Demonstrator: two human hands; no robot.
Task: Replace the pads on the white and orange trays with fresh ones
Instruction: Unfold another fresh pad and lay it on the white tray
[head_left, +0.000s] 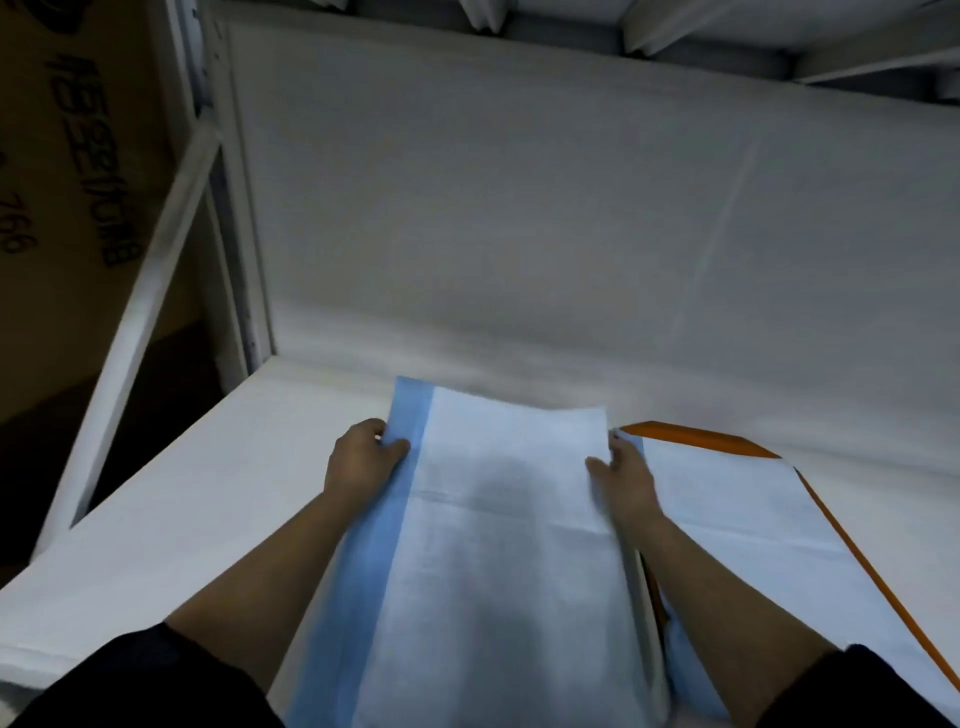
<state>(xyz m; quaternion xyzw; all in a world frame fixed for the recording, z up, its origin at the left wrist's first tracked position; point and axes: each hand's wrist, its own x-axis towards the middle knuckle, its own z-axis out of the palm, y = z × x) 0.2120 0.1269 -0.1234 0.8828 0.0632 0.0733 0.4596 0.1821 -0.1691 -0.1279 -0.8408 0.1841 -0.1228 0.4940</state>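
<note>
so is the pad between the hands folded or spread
Spread flat: the pad lies open, creases showing, left hand and right hand gripping its side edges.

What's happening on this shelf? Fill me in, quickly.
A person is spreading a blue-edged pad on the white shelf surface. The left hand pinches the pad's left blue border, and the right hand holds its right edge. Beside it on the right, the orange tray already has a pad lying in it. A cardboard box stands off to the left, beyond the shelf frame.
</note>
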